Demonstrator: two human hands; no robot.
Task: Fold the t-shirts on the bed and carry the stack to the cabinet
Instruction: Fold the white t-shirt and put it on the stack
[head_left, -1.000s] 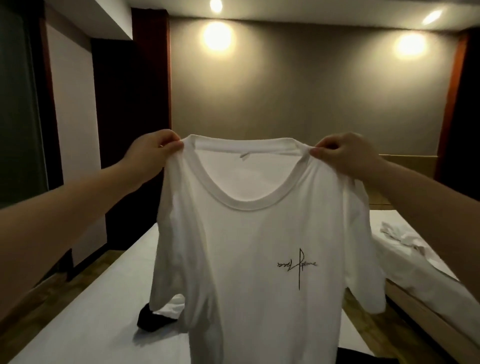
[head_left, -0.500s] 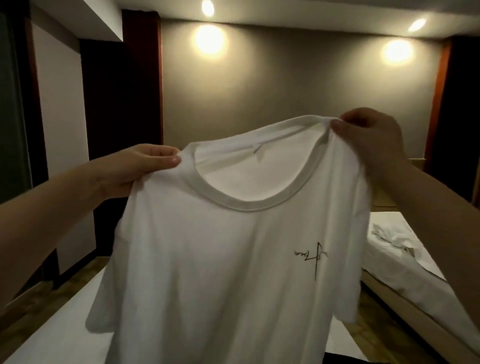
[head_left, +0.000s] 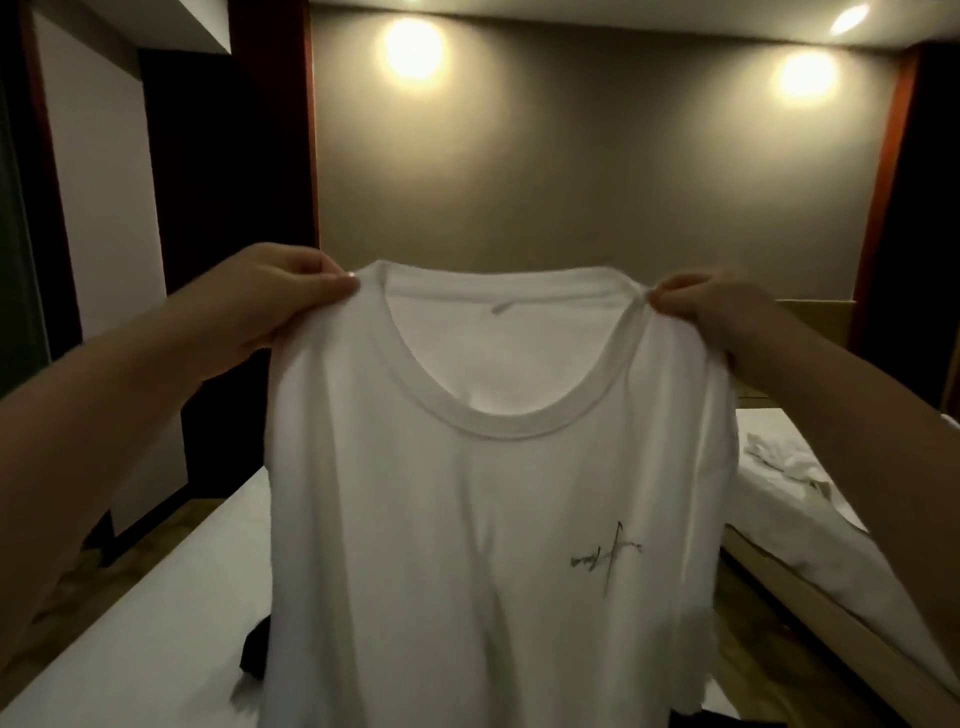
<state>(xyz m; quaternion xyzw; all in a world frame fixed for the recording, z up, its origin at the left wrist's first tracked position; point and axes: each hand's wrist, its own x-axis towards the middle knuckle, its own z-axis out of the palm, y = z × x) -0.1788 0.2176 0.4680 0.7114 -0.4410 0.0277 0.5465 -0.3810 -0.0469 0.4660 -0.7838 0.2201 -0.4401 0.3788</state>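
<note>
- We find the white shirt (head_left: 467, 493) hanging in the air over the bed (head_left: 156, 623), clear of the sheet as far as we can see; its hem runs out of the bottom of the view.
- Its long axis runs straight down from collar to hem, printed chest side towards us, the collar line level.
- The left hand (head_left: 270, 306) is pinched shut on the left shoulder seam, just beside the collar; the right hand (head_left: 722, 312) is pinched shut on the right shoulder seam. Both sit at like height, so neither is nearer the cloth.
- The shirt lies below and between the hands; in our judgement the coming move is to lower it flat onto the bed, collar towards the far edge.
- A dark garment (head_left: 257, 649) lies on the bed behind the lower left of the shirt; we judge it may foul the lay-down.
- A second bed (head_left: 831, 545) stands to the right, well apart, with crumpled white cloth (head_left: 779, 462) on it.
- No folded stack is in view; the cabinet is not identified.
</note>
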